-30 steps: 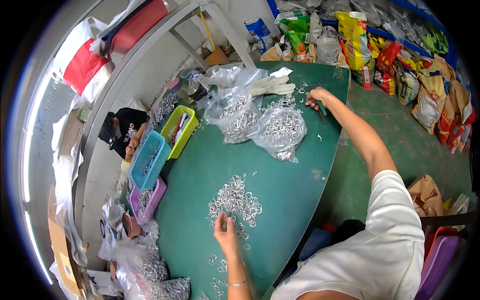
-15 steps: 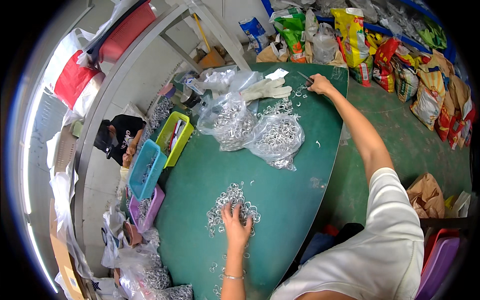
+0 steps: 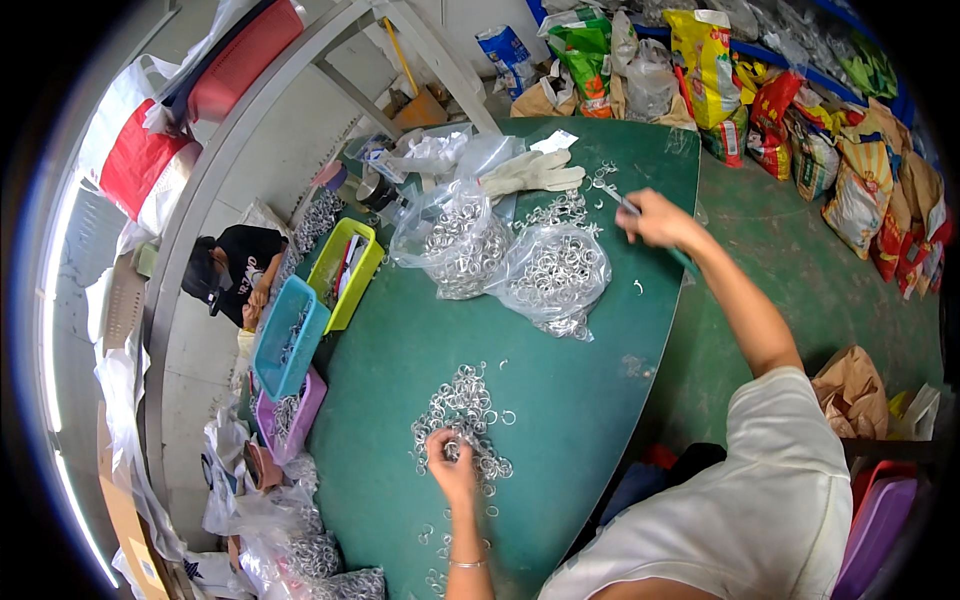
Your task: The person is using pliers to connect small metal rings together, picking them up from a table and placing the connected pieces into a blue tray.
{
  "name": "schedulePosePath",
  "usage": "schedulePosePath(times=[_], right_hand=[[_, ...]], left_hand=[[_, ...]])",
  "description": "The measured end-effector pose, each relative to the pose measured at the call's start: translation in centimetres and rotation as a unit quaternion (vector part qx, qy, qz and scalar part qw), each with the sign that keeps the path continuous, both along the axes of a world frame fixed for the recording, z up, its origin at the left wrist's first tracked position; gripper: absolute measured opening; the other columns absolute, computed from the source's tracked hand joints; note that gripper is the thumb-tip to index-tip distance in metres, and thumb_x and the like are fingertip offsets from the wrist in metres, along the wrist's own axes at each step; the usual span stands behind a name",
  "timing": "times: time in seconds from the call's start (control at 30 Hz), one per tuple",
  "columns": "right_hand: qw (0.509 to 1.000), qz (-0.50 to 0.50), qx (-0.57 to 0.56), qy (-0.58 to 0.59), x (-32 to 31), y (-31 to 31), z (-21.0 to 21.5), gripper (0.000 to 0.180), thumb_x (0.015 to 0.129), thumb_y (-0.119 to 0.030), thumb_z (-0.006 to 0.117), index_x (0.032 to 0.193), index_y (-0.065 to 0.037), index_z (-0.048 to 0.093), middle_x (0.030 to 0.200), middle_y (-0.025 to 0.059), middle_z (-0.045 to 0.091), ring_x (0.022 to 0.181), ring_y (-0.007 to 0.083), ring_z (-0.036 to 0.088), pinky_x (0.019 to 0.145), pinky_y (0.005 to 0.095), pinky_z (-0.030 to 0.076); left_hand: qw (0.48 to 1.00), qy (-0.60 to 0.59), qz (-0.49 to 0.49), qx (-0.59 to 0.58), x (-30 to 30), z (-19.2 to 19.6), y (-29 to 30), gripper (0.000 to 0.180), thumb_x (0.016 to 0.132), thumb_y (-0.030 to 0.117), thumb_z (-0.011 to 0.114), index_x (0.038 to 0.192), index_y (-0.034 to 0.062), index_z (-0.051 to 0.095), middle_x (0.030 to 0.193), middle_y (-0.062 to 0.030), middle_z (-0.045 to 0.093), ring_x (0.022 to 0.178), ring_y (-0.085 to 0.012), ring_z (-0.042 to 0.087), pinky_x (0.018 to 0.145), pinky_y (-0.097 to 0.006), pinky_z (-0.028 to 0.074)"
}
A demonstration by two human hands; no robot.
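Note:
A loose pile of small silver metal rings (image 3: 465,395) lies on the green tabletop (image 3: 400,310) in front of me. My left hand (image 3: 452,468) is at the near side of this pile, its thumb and fingers drawn together in a pinch. Whatever is between those fingertips is too small to make out. Off to the right, close to the table's edge, my right hand (image 3: 655,220) grips pliers (image 3: 628,206) with a silver nose and a green handle. The nose points toward a scatter of rings (image 3: 600,182); the hand is slightly blurred.
Two clear plastic bags of rings (image 3: 555,268) stand mid-table, with a white glove (image 3: 530,175) behind them. Yellow-green (image 3: 345,275), blue (image 3: 290,340) and purple baskets (image 3: 292,415) line the left edge. Beyond them sits another person (image 3: 240,270). Colourful sacks (image 3: 770,130) stand on the floor at right.
My right hand has come nearer with the pliers, away from the far scatter of rings. My left hand has gone from spread over the pile to a pinch, slightly lower.

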State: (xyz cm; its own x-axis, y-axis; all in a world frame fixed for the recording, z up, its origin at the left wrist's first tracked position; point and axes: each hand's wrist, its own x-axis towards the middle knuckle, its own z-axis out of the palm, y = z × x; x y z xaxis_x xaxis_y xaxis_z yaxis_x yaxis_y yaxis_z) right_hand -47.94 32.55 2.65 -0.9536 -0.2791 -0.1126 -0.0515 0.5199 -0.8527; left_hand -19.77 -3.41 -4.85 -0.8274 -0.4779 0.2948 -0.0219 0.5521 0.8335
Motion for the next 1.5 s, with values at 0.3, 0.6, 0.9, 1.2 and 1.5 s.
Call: schedulePosePath(times=[0.3, 0.6, 0.9, 1.2, 1.5], right_hand=[[0.932, 0.345, -0.001, -0.111, 12.4, -10.0, 0.7, 0.02, 0.083, -0.015, 0.053, 0.088, 0.004, 0.055, 0.064, 0.0122, 0.059, 0.05, 0.018, 0.057, 0.051, 0.0321, 0.047], [0.911, 0.357, 0.11, 0.174, 16.2, -24.5, -4.0, 0.029, 0.074, -0.02, 0.065, 0.093, 0.001, 0.057, 0.095, 0.0183, 0.054, 0.093, 0.0294, 0.056, 0.076, 0.0428, 0.045], [0.917, 0.253, 0.228, 0.209, 13.3, -26.4, -4.8, 0.018, 0.074, -0.015, 0.061, 0.089, -0.006, 0.057, 0.093, 0.0158, 0.059, 0.088, 0.034, 0.057, 0.072, 0.0449, 0.046], [0.929, 0.285, 0.215, 0.098, 15.4, -21.1, -2.5, 0.028, 0.071, -0.02, 0.068, 0.09, -0.002, 0.057, 0.095, 0.0145, 0.057, 0.091, 0.0337, 0.054, 0.074, 0.0428, 0.043], [0.924, 0.287, 0.219, 0.127, 18.4, -21.2, -4.2, 0.027, 0.072, -0.017, 0.065, 0.093, -0.002, 0.058, 0.088, 0.0144, 0.06, 0.081, 0.0329, 0.057, 0.071, 0.0419, 0.045]], left_hand=[[0.874, 0.01, 0.045, 0.483, -0.6, 2.4, -0.9, 0.015, 0.082, 0.0, 0.05, 0.097, 0.0009, 0.052, 0.085, -0.0062, 0.057, 0.07, -0.0134, 0.055, 0.057, -0.025, 0.047], [0.843, 0.085, 0.141, 0.512, 2.9, 2.0, -4.1, 0.027, 0.085, 0.002, 0.049, 0.111, -0.002, 0.049, 0.093, -0.0099, 0.059, 0.074, -0.0141, 0.058, 0.054, -0.025, 0.049], [0.891, 0.088, 0.015, 0.446, 1.6, 4.7, -5.5, 0.04, 0.079, -0.006, 0.047, 0.119, -0.0027, 0.045, 0.116, -0.0159, 0.05, 0.101, -0.0196, 0.052, 0.085, -0.029, 0.045], [0.977, -0.064, -0.071, -0.19, 3.7, 2.8, -2.0, 0.047, 0.07, 0.019, 0.069, 0.112, 0.0061, 0.054, 0.119, -0.017, 0.047, 0.111, -0.0348, 0.043, 0.091, -0.042, 0.038], [0.985, -0.058, -0.084, -0.141, 7.0, -0.3, 0.5, 0.027, 0.071, 0.001, 0.061, 0.097, 0.0015, 0.053, 0.106, -0.0148, 0.049, 0.102, -0.0321, 0.047, 0.079, -0.04, 0.041]])
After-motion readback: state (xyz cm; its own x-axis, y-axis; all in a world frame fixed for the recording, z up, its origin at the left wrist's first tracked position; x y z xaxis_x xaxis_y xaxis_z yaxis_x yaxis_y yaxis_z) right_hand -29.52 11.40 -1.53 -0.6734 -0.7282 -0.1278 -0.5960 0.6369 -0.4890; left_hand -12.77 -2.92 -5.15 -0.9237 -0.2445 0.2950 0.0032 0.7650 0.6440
